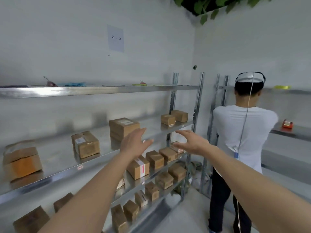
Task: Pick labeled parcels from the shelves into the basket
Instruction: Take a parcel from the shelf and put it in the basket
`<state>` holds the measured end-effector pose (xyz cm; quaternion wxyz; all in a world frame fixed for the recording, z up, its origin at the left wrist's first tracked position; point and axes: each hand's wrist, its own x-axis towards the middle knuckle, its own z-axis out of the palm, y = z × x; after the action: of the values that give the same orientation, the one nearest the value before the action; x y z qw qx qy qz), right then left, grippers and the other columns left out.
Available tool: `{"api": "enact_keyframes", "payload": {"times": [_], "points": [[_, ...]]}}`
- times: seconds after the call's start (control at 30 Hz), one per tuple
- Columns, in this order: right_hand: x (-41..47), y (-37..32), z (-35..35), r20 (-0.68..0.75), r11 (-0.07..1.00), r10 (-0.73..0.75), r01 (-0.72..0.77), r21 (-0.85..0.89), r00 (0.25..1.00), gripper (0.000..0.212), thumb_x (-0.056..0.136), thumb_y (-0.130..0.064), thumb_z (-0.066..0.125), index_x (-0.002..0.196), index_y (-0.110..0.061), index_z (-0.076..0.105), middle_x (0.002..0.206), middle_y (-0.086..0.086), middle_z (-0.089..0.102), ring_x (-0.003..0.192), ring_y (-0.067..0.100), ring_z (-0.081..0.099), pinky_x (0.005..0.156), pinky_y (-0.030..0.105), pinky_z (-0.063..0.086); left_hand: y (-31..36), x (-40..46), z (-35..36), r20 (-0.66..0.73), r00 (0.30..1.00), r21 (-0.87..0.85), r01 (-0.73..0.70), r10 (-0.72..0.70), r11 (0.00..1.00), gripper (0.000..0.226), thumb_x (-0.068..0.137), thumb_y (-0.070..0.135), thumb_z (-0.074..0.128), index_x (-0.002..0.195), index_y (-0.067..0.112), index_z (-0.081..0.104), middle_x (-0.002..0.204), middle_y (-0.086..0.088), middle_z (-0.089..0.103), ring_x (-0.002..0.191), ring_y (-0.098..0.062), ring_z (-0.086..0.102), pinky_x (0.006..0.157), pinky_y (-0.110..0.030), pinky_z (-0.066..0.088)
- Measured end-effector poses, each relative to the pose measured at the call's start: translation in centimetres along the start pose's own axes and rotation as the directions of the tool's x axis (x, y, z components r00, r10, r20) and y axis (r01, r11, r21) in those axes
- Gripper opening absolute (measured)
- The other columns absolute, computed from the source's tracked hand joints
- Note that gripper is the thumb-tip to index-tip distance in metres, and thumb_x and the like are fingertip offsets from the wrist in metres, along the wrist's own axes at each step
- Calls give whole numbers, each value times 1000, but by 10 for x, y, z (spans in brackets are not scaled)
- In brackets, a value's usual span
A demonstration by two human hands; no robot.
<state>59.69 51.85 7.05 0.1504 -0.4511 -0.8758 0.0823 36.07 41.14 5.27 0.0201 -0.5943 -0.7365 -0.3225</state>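
Left hand (134, 143): fingers straight and spread, nothing held, raised in front of stacked parcel (124, 127).
Right hand (191, 141): fingers extended, slightly bent, nothing held, hovering right of that parcel, below and just right of two small parcels (174, 118).
Stacked parcel: second shelf (94, 161) of metal rack, just behind left fingertips; brown cardboard, white label on top; long axis left-right.
Taped parcel (138, 167): shelf below, under left wrist; brown, white-and-red tape strip; long axis near-far.
Second person (239, 145): far right, white shirt, back turned.
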Motion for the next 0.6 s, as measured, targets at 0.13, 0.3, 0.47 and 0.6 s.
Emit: {"api": "enact_keyframes", "payload": {"times": [0.13,0.3,0.47,0.6], "points": [[43,47,0,14,1000,-1,1,-14,1000,70,95,-65,53,156,-39,30,165,-4,29,146,21,37,115,47,39,15,52,35,8,1000,12,-9,9,1000,74,89,68,49,152,34,32,159,6,32,145,-20,32,112,-44,37],[120,100,6,16,999,8,-7,-53,1000,68,96,-66,48,157,-39,30,166,-3,29,150,22,32,118,49,35,16,127,84,32,999,9,-13,13,1000,73,91,64,49,154,31,29,160,4,31,144,-21,33,111,-42,38],[217,136,2,34,994,9,-6,-107,999,65,98,-64,48,156,-42,29,164,-4,32,141,21,45,113,47,42,9,221,122,43,999,-21,12,-12,1000,72,92,63,49,154,33,28,160,6,29,145,-18,31,111,-39,35],[305,155,-11,32,991,-12,16,-130,999,65,98,-63,49,156,-41,30,162,-4,35,143,21,42,113,47,41,-1,306,140,18,999,-49,35,-34,998,71,92,63,49,153,32,30,159,7,31,144,-19,33,110,-38,35]]}}
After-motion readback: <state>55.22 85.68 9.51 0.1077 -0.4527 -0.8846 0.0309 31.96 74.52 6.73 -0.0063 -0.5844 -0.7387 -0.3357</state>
